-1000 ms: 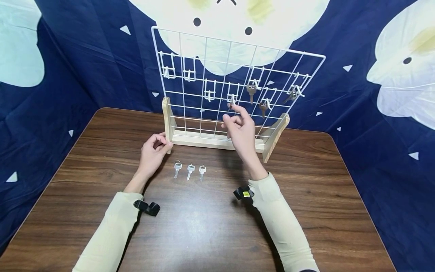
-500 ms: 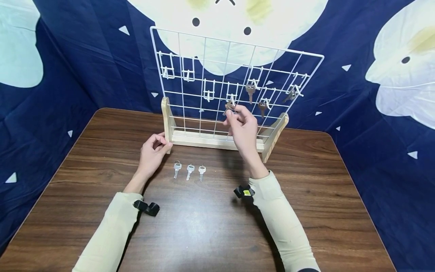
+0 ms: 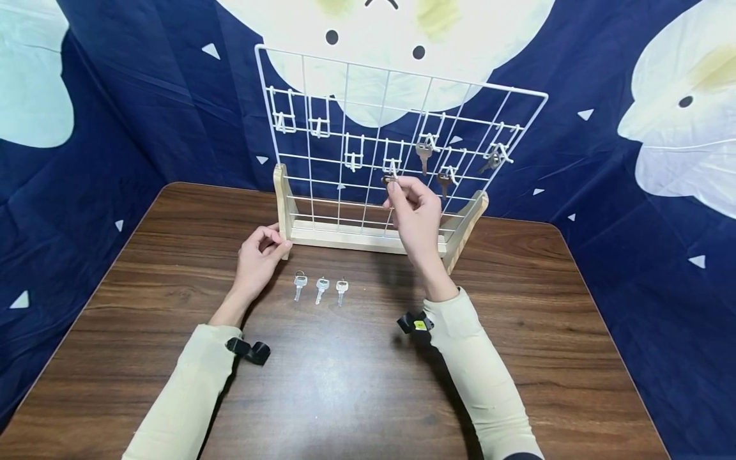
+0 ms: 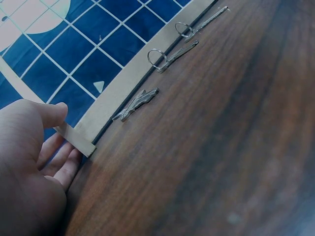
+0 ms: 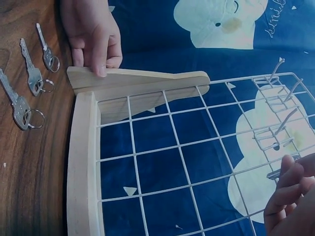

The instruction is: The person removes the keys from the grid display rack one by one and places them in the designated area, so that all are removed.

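Observation:
In the head view my right hand point(image 3: 418, 214) pinches a key point(image 3: 389, 180) between thumb and index finger, just below a white hook point(image 3: 393, 165) on the wire grid. The fingers cover most of this key; in the right wrist view the key's end point(image 5: 274, 174) pokes out past them. Whether its ring is on the hook I cannot tell. My left hand point(image 3: 257, 260) grips the left wooden foot point(image 3: 283, 211) of the rack, thumb in front and fingers behind. Three silver keys point(image 3: 322, 289) with rings lie in a row on the table before the rack.
Other keys hang from hooks at the right: one upper key point(image 3: 424, 156), one lower key point(image 3: 444, 183) and one far-right key point(image 3: 492, 158). Bare hooks point(image 3: 319, 126) sit on the grid's left part. A patterned blue cloth point(image 3: 172, 76) rises behind the brown table point(image 3: 517, 319).
A second ago my right thumb was apart from the index finger at the hook. The thumb has since closed in on the key, and the hand has moved slightly right.

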A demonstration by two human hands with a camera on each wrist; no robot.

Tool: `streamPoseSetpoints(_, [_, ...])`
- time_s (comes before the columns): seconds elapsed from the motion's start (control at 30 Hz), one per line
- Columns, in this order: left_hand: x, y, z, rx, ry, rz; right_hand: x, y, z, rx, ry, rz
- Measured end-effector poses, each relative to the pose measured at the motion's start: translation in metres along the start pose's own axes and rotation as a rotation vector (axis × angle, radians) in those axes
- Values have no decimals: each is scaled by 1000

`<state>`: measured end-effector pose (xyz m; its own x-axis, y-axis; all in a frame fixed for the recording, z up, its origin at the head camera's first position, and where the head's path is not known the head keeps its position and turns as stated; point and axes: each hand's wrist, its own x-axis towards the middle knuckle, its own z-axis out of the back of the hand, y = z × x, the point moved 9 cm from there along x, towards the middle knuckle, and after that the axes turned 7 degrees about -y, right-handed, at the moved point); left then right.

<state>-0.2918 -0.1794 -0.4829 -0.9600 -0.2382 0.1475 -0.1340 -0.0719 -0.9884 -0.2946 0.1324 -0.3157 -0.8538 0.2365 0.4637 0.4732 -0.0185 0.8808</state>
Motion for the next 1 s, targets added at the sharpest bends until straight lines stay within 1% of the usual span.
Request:
streamPoseSetpoints(0.23, [0, 0, 0, -5, 2, 3, 0, 5, 2, -46, -10, 27])
streamPoseSetpoints(0.37, [1, 1, 0, -1, 1, 3, 0, 6, 4, -59, -19, 14])
streamPoseSetpoints(0.5, [1, 1, 0, 6, 2, 5, 0, 6, 4, -49, -29, -7])
streamPoseSetpoints(0.77, [1, 2, 0, 8, 1, 1, -2, 3, 3, 18, -21, -75])
streamPoseSetpoints(1.0, [2, 3, 1, 5, -1, -6, -2, 5, 3, 83, -8, -101])
